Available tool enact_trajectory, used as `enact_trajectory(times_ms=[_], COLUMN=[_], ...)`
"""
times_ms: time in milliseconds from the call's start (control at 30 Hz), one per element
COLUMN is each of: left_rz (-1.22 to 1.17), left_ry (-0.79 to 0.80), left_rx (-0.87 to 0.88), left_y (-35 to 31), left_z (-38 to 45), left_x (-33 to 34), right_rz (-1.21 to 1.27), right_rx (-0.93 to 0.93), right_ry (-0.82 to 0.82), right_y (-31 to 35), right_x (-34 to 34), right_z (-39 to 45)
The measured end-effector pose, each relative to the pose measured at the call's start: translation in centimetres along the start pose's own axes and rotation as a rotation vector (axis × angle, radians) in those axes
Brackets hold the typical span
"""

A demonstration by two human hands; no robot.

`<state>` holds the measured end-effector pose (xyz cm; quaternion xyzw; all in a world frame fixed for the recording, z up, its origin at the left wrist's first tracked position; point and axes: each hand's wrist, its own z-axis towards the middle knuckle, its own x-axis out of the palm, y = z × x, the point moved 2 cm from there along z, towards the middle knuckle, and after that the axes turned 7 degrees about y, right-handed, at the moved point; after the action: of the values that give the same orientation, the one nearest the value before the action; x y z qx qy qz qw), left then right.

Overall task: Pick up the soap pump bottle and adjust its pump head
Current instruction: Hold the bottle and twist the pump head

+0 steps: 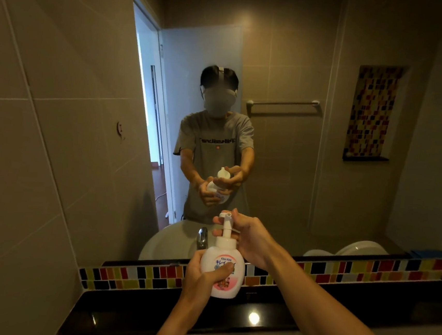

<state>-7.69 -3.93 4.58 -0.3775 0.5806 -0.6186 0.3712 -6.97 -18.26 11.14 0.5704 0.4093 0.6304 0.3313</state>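
A white soap pump bottle (228, 260) with a pink and blue label is held upright in the air in front of the mirror. My left hand (201, 279) wraps around its lower body from the left, thumb across the label. My right hand (250, 240) comes in from the right and grips the white pump head (226, 217) at the top of the neck, fingers curled behind it. The nozzle points toward me. The mirror shows the same hold from the other side.
A glossy black counter ledge (254, 319) runs below the bottle, backed by a strip of coloured mosaic tiles (366, 270). The large mirror (284, 146) fills the wall ahead. A tiled wall stands close on the left. A faucet (203, 237) and basin appear as reflections.
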Motion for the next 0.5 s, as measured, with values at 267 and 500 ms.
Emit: enact_trajectory(times_ms=[267, 500], left_rz=[-0.047, -0.092], left_ry=[0.043, 0.079], left_rx=[-0.004, 0.002], left_y=[0.7, 1.1], left_z=[0.4, 0.6], left_x=[-0.5, -1.1], right_rz=[-0.016, 0.037], right_rx=[0.026, 0.048], right_ry=[0.012, -0.014], right_y=[0.1, 0.0], right_x=[0.3, 0.4], right_z=[0.2, 0.2])
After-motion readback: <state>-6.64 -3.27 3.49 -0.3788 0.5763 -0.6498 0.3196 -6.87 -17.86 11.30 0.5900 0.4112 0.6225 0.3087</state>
